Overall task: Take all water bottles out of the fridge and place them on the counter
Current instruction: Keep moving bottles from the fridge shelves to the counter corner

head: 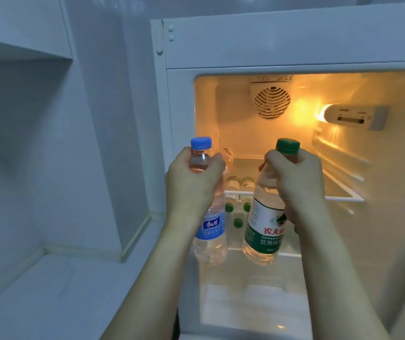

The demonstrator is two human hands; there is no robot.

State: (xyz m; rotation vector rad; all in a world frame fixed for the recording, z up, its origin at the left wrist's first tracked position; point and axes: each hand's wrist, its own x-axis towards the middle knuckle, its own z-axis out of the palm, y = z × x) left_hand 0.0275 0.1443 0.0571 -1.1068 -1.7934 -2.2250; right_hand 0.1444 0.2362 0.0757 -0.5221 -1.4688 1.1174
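The fridge [181,119] stands open and lit inside. My left hand [191,182] grips a blue-capped water bottle [211,231] with a blue label by its neck, held upright in front of the opening. My right hand [297,180] grips a green-capped water bottle [262,229] with a green and white label, also upright. Behind them, several small green-capped bottles [237,223] lie on a lower glass shelf [289,252]. The white counter [49,290] stretches out at lower left.
An upper glass shelf [343,195] holds little that I can see. A fan vent [272,102] and a lamp housing [353,116] sit on the fridge's back and right walls. White walls and a recess [24,143] border the counter.
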